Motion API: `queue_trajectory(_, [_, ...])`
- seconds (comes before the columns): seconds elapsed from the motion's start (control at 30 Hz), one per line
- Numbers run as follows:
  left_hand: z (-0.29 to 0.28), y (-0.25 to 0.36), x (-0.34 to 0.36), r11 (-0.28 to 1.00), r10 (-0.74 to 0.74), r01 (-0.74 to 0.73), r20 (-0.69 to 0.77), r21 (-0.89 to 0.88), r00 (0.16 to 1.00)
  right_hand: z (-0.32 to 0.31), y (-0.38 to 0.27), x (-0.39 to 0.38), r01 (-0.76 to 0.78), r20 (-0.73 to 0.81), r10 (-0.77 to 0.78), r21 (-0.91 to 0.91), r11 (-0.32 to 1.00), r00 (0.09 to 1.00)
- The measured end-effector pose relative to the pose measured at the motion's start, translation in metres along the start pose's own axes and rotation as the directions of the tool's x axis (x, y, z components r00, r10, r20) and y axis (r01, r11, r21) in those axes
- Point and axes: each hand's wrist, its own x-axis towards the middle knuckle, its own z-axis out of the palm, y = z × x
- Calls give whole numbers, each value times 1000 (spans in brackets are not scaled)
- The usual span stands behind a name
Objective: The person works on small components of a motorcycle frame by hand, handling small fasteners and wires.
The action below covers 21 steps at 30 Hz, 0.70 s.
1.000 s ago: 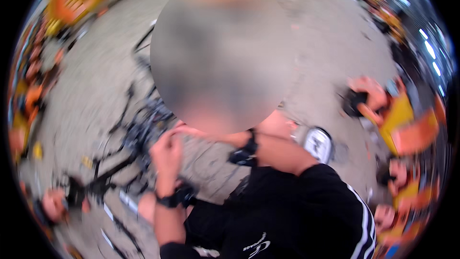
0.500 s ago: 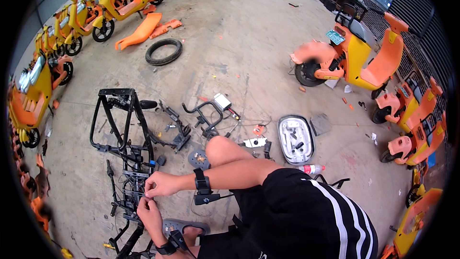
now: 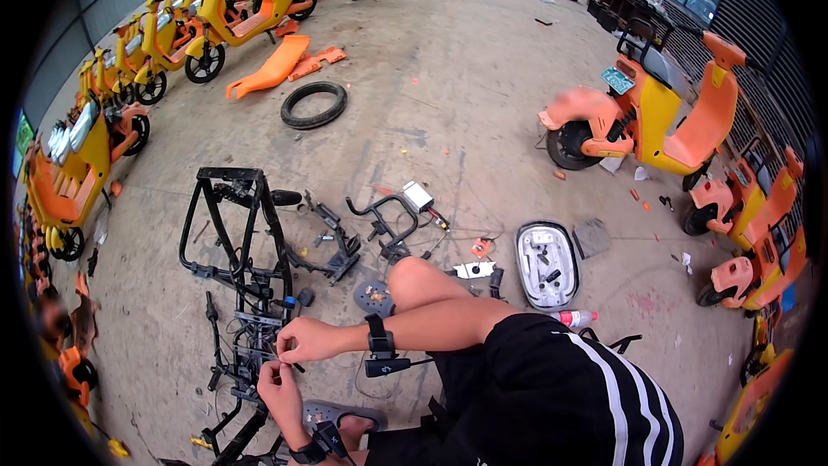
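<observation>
My right hand (image 3: 310,340) reaches across my bent knee, its thumb and fingers pinched together over the black scooter frame (image 3: 244,280). Just below it, my left hand (image 3: 281,393) is closed too, its fingertips almost meeting those of the right. A thin dark piece seems to show between the fingers, too small to name. The bare frame lies along the floor at my left, with cables and brackets in its middle. A small blue connector (image 3: 290,302) sits on the frame near my right hand.
Beyond the frame lie a loose tyre (image 3: 314,105), orange body panels (image 3: 274,67), a black tubular bracket (image 3: 384,217) and a white box (image 3: 418,197). A white-lined tray (image 3: 548,264) and a bottle (image 3: 576,318) are right of my knee. Yellow-orange scooters (image 3: 250,4) line both sides.
The whole view has shifted slightly, so the scene sits lower and farther right. Both hands stay pinched close together over the frame, with little visible movement.
</observation>
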Motion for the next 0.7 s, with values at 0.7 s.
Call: queue_trajectory(0.7, [-3,7,-3,992,-61,59,-16,-109,998,14,35,10,-532,397,358,692,488,845])
